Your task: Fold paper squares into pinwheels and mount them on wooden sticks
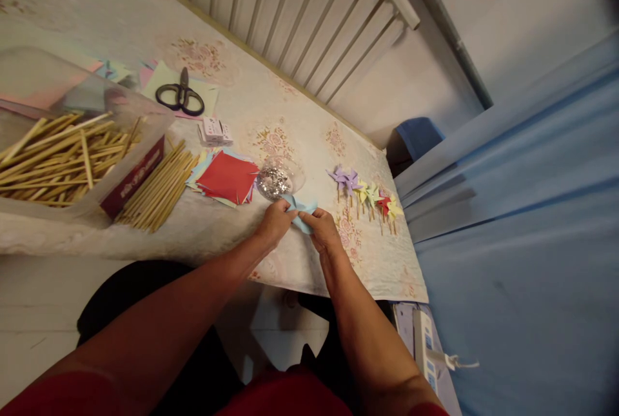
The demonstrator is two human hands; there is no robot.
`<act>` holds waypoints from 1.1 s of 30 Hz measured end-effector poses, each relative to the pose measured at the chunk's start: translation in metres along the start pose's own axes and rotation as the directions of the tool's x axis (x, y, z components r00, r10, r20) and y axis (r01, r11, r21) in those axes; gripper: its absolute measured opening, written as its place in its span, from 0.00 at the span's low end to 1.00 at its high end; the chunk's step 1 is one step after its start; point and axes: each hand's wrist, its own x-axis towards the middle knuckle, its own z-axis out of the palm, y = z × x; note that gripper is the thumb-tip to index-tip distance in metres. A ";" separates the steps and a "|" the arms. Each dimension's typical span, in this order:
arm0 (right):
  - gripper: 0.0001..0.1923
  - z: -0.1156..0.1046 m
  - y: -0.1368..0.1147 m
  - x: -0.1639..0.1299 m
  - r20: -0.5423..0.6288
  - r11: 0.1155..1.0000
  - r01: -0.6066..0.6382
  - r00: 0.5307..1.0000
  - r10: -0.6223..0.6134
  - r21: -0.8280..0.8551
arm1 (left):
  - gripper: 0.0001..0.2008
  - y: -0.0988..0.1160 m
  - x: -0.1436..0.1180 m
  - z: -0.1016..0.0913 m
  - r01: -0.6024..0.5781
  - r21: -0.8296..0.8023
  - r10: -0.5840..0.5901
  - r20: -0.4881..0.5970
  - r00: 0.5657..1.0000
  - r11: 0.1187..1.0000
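My feed shows a floral-covered bench [244,97]: clear bin [134,178] and loose sticks [157,189] at left, stacked papers [229,176] and clear dish [274,181] near centre, pinwheels [373,196] right of centre.

Both arms bare and extended forward, left forearm [207,287] on a long slant, right forearm [355,300] steeper, the two converging on left hand [277,221] and right hand [323,227], held close together, fingers curled in a pinch, thumbs [305,217] pointing inward toward each other.
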 end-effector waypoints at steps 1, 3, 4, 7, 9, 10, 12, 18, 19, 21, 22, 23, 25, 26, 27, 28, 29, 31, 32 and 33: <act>0.13 0.000 -0.001 -0.001 0.002 1.000 -0.007 1.000 0.007 -0.001 | 0.06 0.000 0.000 0.000 0.005 0.007 -0.005 0.000 1.000 1.000; 0.13 0.001 -0.003 -0.002 0.001 1.000 -0.024 1.000 0.024 -0.002 | 0.07 -0.001 0.000 0.000 0.011 0.022 -0.011 -0.005 1.000 1.000; 0.13 0.001 -0.003 -0.002 0.000 0.999 -0.032 0.999 0.032 -0.001 | 0.07 -0.002 0.001 0.000 0.012 0.027 -0.012 -0.006 1.000 1.000; 0.13 0.002 -0.005 -0.004 0.009 0.998 -0.053 0.999 0.053 0.019 | 0.06 -0.003 0.001 0.001 0.013 0.034 -0.013 0.001 1.000 0.999; 0.13 0.002 -0.005 -0.004 0.021 0.997 -0.060 0.998 0.059 0.049 | 0.06 -0.003 0.001 0.001 0.018 0.044 -0.018 -0.003 1.000 0.999; 0.13 0.002 -0.005 -0.004 0.028 0.996 -0.063 0.998 0.061 0.061 | 0.06 -0.003 0.001 0.001 0.020 0.050 -0.020 -0.007 1.000 0.999; 0.13 0.001 -0.005 -0.004 0.036 0.996 -0.064 0.997 0.061 0.070 | 0.07 -0.002 0.001 0.001 0.019 0.056 -0.019 -0.007 1.000 0.998; 0.14 0.001 -0.001 -0.002 -0.007 0.998 -0.059 0.998 0.059 0.015 | 0.08 -0.002 -0.001 0.002 -0.003 0.054 0.003 -0.005 1.000 0.999; 0.15 0.001 -0.001 -0.002 -0.013 0.999 -0.053 0.998 0.053 0.010 | 0.08 -0.002 -0.001 0.002 -0.008 0.053 0.009 -0.006 1.000 0.999; 0.15 0.000 0.000 -0.002 -0.008 0.999 -0.042 0.999 0.042 0.010 | 0.07 -0.002 -0.001 0.002 -0.014 0.054 0.015 -0.013 1.000 0.998; 0.14 -0.001 0.001 -0.002 0.000 0.999 -0.041 0.999 0.041 0.010 | 0.06 -0.002 -0.001 0.002 -0.015 0.054 0.015 -0.013 1.000 0.998; 0.14 -0.002 0.002 -0.002 0.008 0.999 -0.043 0.999 0.043 0.007 | 0.06 -0.001 -0.001 0.002 -0.014 0.050 0.014 -0.005 1.000 0.999; 0.14 -0.005 0.003 -0.001 0.016 0.998 -0.054 0.998 0.055 -0.011 | 0.05 0.000 -0.001 0.001 -0.003 0.027 0.002 0.032 0.999 1.000; 0.14 -0.006 0.004 -0.001 0.006 0.998 -0.060 0.998 0.060 -0.025 | 0.05 0.000 -0.001 0.001 0.007 0.014 -0.007 0.062 0.998 1.000; 0.14 -0.008 0.004 -0.001 -0.010 0.997 -0.061 0.998 0.061 -0.040 | 0.05 0.001 -0.001 0.000 0.018 0.000 -0.018 0.094 0.995 1.000; 0.13 -0.009 0.005 -0.001 -0.026 0.997 -0.060 0.998 0.059 -0.051 | 0.05 0.002 -0.001 0.000 0.034 -0.008 -0.032 0.125 0.992 0.999; 0.13 -0.010 0.006 -0.001 -0.040 0.997 -0.057 0.998 0.055 -0.054 | 0.05 0.003 -0.001 -0.001 0.049 -0.012 -0.047 0.154 0.987 0.999; 0.12 -0.013 0.006 -0.001 -0.047 0.998 -0.048 0.998 0.047 -0.036 | 0.05 0.004 -0.001 -0.003 0.076 -0.017 -0.072 0.196 0.978 0.997; 0.12 -0.014 0.007 -0.001 -0.041 0.999 -0.046 0.998 0.045 -0.018 | 0.05 0.005 -0.002 -0.003 0.088 -0.021 -0.082 0.206 0.975 0.996; 0.11 -0.015 0.007 -0.001 -0.036 0.999 -0.044 0.998 0.044 0.001 | 0.06 0.005 -0.002 -0.004 0.096 -0.028 -0.088 0.212 0.973 0.995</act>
